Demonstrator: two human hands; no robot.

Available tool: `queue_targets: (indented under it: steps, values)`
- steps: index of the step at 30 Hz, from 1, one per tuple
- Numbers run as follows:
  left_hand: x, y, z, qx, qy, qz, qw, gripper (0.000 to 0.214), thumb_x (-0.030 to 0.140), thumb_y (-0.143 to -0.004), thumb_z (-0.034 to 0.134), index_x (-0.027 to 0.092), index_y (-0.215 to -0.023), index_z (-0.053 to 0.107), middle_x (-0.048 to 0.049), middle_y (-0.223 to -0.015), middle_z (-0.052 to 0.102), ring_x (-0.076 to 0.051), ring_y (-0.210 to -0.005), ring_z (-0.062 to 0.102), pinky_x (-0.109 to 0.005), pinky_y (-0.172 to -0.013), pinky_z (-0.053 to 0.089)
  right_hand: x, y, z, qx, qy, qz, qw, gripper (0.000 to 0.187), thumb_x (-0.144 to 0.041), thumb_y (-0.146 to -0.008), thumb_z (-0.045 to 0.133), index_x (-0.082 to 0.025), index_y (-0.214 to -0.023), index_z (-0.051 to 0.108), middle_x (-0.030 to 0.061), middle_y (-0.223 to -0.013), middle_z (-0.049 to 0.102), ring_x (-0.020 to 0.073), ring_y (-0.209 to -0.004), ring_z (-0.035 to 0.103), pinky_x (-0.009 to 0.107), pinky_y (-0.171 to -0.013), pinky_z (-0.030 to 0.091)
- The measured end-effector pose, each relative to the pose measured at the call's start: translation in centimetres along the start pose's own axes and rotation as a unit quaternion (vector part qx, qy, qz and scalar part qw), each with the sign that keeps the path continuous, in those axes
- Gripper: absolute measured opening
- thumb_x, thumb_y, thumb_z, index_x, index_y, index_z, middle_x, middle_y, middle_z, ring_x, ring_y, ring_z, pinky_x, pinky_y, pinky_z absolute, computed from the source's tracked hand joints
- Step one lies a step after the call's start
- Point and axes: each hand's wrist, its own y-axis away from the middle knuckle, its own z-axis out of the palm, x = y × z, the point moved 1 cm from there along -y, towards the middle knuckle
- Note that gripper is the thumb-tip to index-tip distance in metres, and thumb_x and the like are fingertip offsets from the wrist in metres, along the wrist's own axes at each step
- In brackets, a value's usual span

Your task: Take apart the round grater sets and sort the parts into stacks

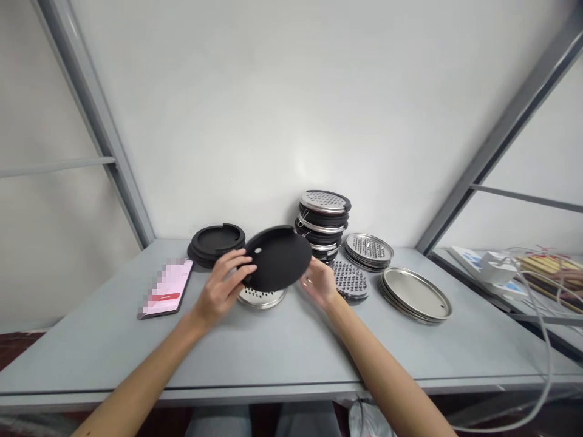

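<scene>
A round black disc (277, 261) with a small hole near its left side is tilted above the table. My left hand (223, 282) grips its left edge, thumb and fingers closed on the rim. At the right edge, my right hand (320, 280) is closed on the rim, and something small and shiny shows by its fingers, too small to name. Below the disc, a round metal grater plate (262, 298) lies on the table, partly hidden. Several black rings or discs (216, 240) are stacked to the left. Grater plates (350, 279) lie just right of my right hand.
Against the wall rises a tall stack of metal and black discs (323, 221) with wire loops. More grater plates (368, 249) and plain metal discs (416, 294) are piled to the right. A phone (167, 288) lies left on the grey table (282, 358). A white cable (546, 364) hangs at right.
</scene>
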Motion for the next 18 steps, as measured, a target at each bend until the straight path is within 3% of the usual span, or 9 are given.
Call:
queue_targets:
  steps: [3,7,10,14,18]
  values:
    - [-2.8,-0.2,-3.1,-0.015,-0.082,-0.037,0.996,0.038,0.014,-0.094,0.048,0.029,-0.129,0.055,-0.0081,-0.125,0.058,-0.029,-0.128,0.047,-0.055,-0.109,0.036,-0.2,-0.1,0.1,0.019,0.004,0.008,1.0,0.028,-0.022,-0.071,0.063,-0.022,-0.098,0.069,0.0026,-0.107,0.069,0.0178,-0.094,0.064,0.029,-0.081,0.051]
    - [-7.8,0.3,-7.6,-0.099,-0.175,-0.098,0.975,0.035,0.024,-0.097,0.043,0.029,-0.128,0.057,-0.0072,-0.123,0.058,-0.029,-0.132,0.044,-0.058,-0.113,0.027,0.1,0.1,0.3,0.027,0.072,-0.006,0.997,0.021,-0.026,-0.07,0.069,-0.022,-0.09,0.071,0.003,-0.103,0.069,0.0177,-0.093,0.063,0.027,-0.077,0.048]
    - [-11.3,1.4,-10.0,-0.148,-0.202,-0.111,0.962,0.034,0.031,-0.097,0.041,0.028,-0.125,0.06,-0.0079,-0.119,0.059,-0.03,-0.133,0.041,-0.055,-0.113,0.028,0.6,0.1,0.4,0.026,0.114,-0.012,0.993,0.018,-0.029,-0.068,0.071,-0.02,-0.084,0.073,0.0044,-0.1,0.069,0.0184,-0.09,0.062,0.027,-0.074,0.047]
    - [-13.8,2.5,-11.2,-0.213,-0.207,-0.109,0.948,0.035,0.034,-0.095,0.039,0.029,-0.122,0.062,-0.0086,-0.115,0.06,-0.031,-0.126,0.047,-0.055,-0.11,0.03,1.4,-0.2,0.3,0.029,0.165,-0.022,0.986,0.017,-0.031,-0.069,0.072,-0.019,-0.082,0.075,0.0055,-0.096,0.07,0.0181,-0.088,0.061,0.028,-0.073,0.046]
    - [-14.1,2.6,-11.0,-0.244,-0.195,-0.093,0.945,0.037,0.037,-0.097,0.037,0.028,-0.122,0.063,-0.0104,-0.112,0.06,-0.031,-0.122,0.048,-0.051,-0.102,0.039,2.0,-0.5,0.2,0.016,0.239,-0.05,0.97,0.017,-0.031,-0.072,0.068,-0.02,-0.083,0.077,0.0061,-0.096,0.07,0.018,-0.087,0.061,0.029,-0.074,0.046]
